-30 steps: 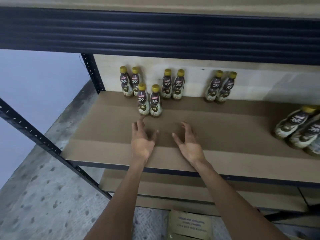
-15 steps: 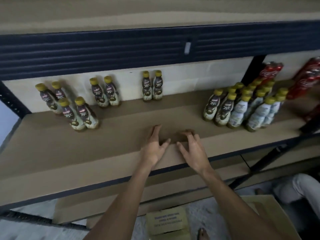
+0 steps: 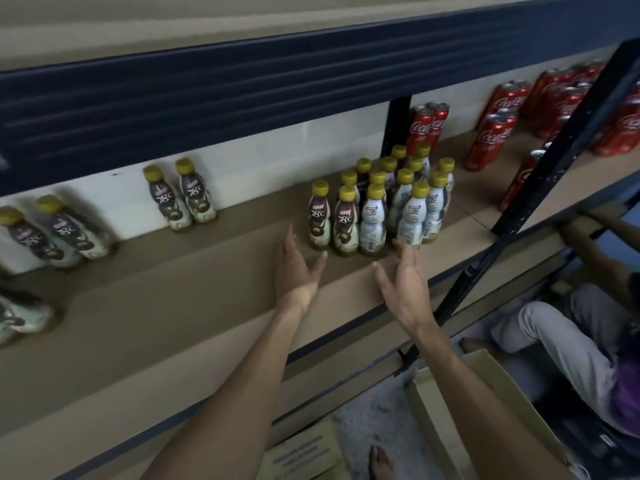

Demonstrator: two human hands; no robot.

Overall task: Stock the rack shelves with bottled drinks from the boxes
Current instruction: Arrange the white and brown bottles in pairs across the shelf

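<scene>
A cluster of several yellow-capped coffee bottles (image 3: 377, 209) stands on the brown shelf board (image 3: 173, 306) near its right end. My left hand (image 3: 298, 268) reaches out just left of the cluster's front row, fingers straight, holding nothing. My right hand (image 3: 403, 285) hovers in front of the cluster's right side, fingers spread, also holding nothing. Neither hand touches a bottle. A pair of bottles (image 3: 180, 197) stands at the back wall, and more pairs (image 3: 55, 233) stand further left, blurred.
Red cola cans (image 3: 491, 136) fill the shelf bay to the right, behind a dark upright post (image 3: 540, 174). An open cardboard box (image 3: 485, 410) and a closed carton (image 3: 304, 455) sit on the floor below. Another person's legs (image 3: 568, 334) are at lower right. A dark beam (image 3: 207, 95) runs overhead.
My view has swung right along the shelf. Both hands have moved right from the bare middle of the board to the front of the big bottle cluster, still holding nothing.
</scene>
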